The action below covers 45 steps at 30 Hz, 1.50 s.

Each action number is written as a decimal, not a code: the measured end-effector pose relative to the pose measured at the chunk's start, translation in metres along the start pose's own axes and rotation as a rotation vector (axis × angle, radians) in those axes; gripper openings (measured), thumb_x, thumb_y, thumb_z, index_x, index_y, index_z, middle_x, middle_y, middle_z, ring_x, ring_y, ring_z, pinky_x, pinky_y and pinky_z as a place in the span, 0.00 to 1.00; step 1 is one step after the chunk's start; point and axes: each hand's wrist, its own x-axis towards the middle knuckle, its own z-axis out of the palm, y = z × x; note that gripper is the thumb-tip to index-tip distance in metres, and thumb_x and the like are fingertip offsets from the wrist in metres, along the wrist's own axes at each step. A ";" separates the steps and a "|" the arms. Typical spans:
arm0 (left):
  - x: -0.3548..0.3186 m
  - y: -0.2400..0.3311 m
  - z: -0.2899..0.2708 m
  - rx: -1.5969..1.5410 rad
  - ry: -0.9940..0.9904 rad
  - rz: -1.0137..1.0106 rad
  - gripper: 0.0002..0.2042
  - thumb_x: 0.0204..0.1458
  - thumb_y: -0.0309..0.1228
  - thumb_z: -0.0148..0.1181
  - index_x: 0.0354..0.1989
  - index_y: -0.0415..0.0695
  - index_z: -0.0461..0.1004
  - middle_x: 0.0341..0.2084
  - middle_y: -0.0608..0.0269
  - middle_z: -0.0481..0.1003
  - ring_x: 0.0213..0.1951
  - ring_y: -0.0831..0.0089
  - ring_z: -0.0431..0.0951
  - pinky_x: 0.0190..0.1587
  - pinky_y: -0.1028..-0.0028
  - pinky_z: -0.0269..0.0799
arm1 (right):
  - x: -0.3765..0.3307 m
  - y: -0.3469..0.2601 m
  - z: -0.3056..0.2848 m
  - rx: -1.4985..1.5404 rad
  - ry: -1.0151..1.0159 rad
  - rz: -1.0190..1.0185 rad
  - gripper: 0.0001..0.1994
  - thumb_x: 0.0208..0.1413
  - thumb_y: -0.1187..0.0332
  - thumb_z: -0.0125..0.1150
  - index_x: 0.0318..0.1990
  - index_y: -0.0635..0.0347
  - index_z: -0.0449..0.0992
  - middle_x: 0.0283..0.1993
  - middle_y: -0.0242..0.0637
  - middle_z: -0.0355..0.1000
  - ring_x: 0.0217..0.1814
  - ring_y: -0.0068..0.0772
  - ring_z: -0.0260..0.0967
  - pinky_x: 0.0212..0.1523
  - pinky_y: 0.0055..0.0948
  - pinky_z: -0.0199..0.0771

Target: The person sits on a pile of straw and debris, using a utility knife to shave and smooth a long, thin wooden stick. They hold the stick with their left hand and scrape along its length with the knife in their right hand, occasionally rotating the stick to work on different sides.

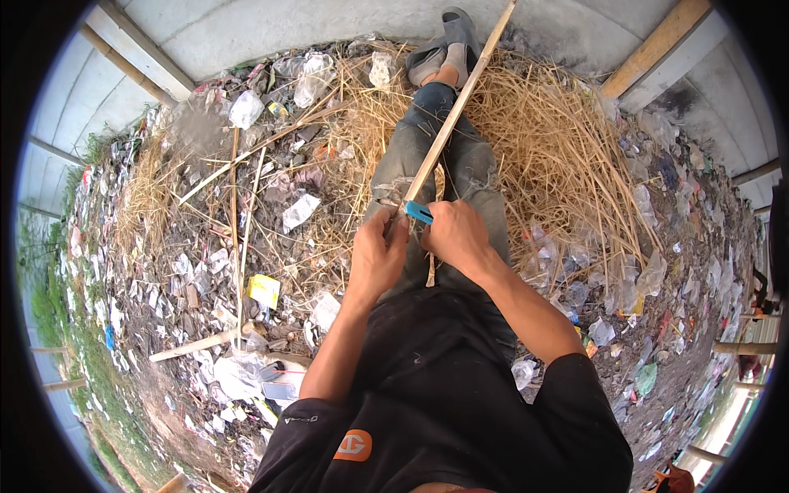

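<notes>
A long, pale strip of bamboo or wood (450, 121) slants from my lap up past my feet to the top right. Its near end is in my left hand (380, 254), fingers closed round it. My right hand (458, 236) grips a blue-handled utility knife (418, 212), which lies against the strip just beyond my left fingers. The knife's blade is too small to make out. Beneath both hands are my outstretched legs in worn grey trousers (394, 174). A thin pale shaving (431, 271) lies between my thighs.
Heaps of straw-like shavings (551, 140) surround my legs, thickest on the right. Loose sticks (246, 230) lie on the left among plastic scraps and a yellow packet (264, 291). A grey wall (312, 23) with bamboo posts (655, 48) stands beyond my feet.
</notes>
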 end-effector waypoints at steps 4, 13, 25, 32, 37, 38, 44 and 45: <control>0.000 0.004 0.000 0.029 0.038 -0.041 0.11 0.63 0.30 0.57 0.43 0.32 0.77 0.19 0.52 0.74 0.23 0.72 0.73 0.29 0.67 0.69 | -0.002 0.000 -0.002 -0.002 0.003 -0.033 0.04 0.46 0.73 0.62 0.26 0.64 0.80 0.28 0.57 0.78 0.35 0.62 0.79 0.38 0.52 0.80; 0.005 -0.017 0.005 0.139 0.167 0.067 0.12 0.62 0.31 0.59 0.43 0.33 0.79 0.21 0.43 0.75 0.22 0.55 0.76 0.28 0.61 0.69 | 0.035 0.017 0.022 -0.081 0.065 -0.022 0.04 0.46 0.74 0.63 0.27 0.63 0.83 0.29 0.58 0.78 0.35 0.63 0.80 0.39 0.54 0.81; -0.058 -0.013 0.004 -0.045 -0.119 -0.138 0.16 0.65 0.35 0.59 0.48 0.31 0.79 0.23 0.68 0.73 0.28 0.83 0.68 0.32 0.75 0.66 | 0.092 0.113 -0.076 -0.115 0.232 0.360 0.08 0.46 0.72 0.66 0.29 0.70 0.80 0.28 0.58 0.78 0.34 0.58 0.80 0.38 0.49 0.80; 0.005 -0.009 0.008 -0.149 -0.028 -0.063 0.15 0.66 0.34 0.58 0.46 0.30 0.78 0.17 0.70 0.67 0.22 0.84 0.62 0.24 0.73 0.58 | 0.028 0.010 -0.034 -0.085 -0.052 0.087 0.07 0.48 0.72 0.63 0.33 0.65 0.83 0.31 0.59 0.79 0.39 0.61 0.80 0.43 0.53 0.81; 0.015 -0.002 0.011 -0.060 0.033 0.009 0.13 0.66 0.32 0.57 0.43 0.31 0.77 0.17 0.67 0.66 0.21 0.81 0.62 0.24 0.71 0.58 | 0.021 0.017 -0.008 -0.035 0.027 0.002 0.08 0.44 0.73 0.64 0.32 0.64 0.84 0.28 0.59 0.77 0.35 0.63 0.79 0.41 0.53 0.81; 0.015 -0.002 0.011 -0.025 0.047 0.023 0.13 0.66 0.32 0.57 0.43 0.31 0.77 0.17 0.66 0.67 0.21 0.81 0.62 0.24 0.71 0.58 | 0.027 0.023 -0.003 -0.024 0.075 -0.019 0.09 0.43 0.73 0.65 0.34 0.64 0.85 0.27 0.60 0.77 0.35 0.64 0.79 0.41 0.53 0.81; -0.011 0.006 0.002 0.071 -0.060 -0.104 0.14 0.66 0.34 0.57 0.45 0.31 0.78 0.17 0.60 0.70 0.22 0.78 0.66 0.26 0.69 0.63 | 0.092 0.062 -0.008 0.037 0.145 0.254 0.05 0.47 0.72 0.66 0.29 0.66 0.83 0.31 0.56 0.80 0.37 0.60 0.81 0.40 0.50 0.81; -0.029 0.006 0.005 0.075 -0.127 -0.149 0.15 0.66 0.34 0.57 0.46 0.31 0.78 0.18 0.59 0.71 0.23 0.78 0.66 0.27 0.69 0.64 | 0.105 0.096 -0.028 0.094 0.208 0.407 0.06 0.47 0.71 0.67 0.29 0.67 0.82 0.32 0.56 0.80 0.36 0.60 0.81 0.40 0.49 0.81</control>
